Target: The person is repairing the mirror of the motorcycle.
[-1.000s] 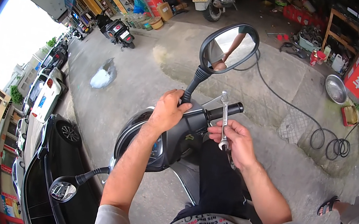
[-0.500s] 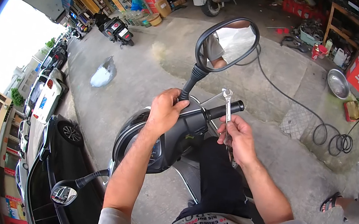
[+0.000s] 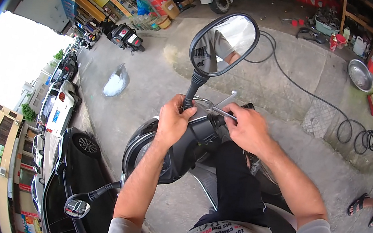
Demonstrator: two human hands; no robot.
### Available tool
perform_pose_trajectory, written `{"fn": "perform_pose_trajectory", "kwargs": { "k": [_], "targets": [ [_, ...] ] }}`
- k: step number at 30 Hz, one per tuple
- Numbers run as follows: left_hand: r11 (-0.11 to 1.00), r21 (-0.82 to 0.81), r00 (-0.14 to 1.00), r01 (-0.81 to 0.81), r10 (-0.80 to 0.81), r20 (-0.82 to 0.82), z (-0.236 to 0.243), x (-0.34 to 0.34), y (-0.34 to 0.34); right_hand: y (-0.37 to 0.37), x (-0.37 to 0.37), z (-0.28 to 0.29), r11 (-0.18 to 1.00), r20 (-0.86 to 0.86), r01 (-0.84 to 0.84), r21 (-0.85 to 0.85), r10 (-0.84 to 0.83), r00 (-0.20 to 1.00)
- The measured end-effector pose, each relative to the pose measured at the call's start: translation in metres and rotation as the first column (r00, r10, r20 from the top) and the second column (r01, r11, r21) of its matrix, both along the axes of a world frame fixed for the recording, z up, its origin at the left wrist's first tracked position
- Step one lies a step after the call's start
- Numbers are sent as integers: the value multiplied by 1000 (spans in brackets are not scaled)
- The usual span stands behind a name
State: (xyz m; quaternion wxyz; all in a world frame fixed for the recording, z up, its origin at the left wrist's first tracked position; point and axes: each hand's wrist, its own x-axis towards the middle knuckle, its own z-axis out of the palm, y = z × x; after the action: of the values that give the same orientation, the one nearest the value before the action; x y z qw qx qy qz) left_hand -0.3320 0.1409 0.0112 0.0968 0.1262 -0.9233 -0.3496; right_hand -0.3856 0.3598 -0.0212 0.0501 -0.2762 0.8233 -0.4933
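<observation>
My left hand (image 3: pixel 174 120) is closed around the lower stem of a black scooter mirror (image 3: pixel 225 42), which stands upright above the handlebar. In my right hand (image 3: pixel 248 130) is a silver wrench (image 3: pixel 222 112), held almost level, its jaw end pointing toward the base of that stem. Whether the jaw touches a nut there I cannot tell. The black handlebar grip (image 3: pixel 248 106) and a silver lever (image 3: pixel 229 99) show just beyond my right hand. Below both hands lies the dark scooter front (image 3: pixel 198 130). The second mirror (image 3: pixel 77 207) sticks out at lower left.
A black car (image 3: pixel 80 187) and a white car (image 3: pixel 62 109) are parked at left. Another scooter (image 3: pixel 126 37) stands further off. A black hose (image 3: pixel 298 90) coils across the concrete at right, near a metal basin (image 3: pixel 360 75). A person's sandalled foot (image 3: pixel 358 204) is at far right.
My right hand has swung the wrench from upright to nearly level and brought it left toward the mirror stem. My left hand keeps its hold. The whole view has shifted slightly.
</observation>
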Motion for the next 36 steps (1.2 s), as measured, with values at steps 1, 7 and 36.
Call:
{"fn": "perform_pose_trajectory", "kwargs": {
  "k": [1, 7, 36],
  "targets": [
    [996, 89, 996, -6, 13, -86, -4, -1, -2, -2, -2, -3, 1000, -22, -25, -8, 24, 999],
    [969, 247, 989, 26, 12, -151, -8, -4, -1, -4, -23, 10, 986, -114, -154, 63, 160, 980],
    [966, -65, 964, 251, -244, 109, 23, 7, -6, -28, 24, -18, 966, 167, 32, -256, 11, 986]
  ]
}}
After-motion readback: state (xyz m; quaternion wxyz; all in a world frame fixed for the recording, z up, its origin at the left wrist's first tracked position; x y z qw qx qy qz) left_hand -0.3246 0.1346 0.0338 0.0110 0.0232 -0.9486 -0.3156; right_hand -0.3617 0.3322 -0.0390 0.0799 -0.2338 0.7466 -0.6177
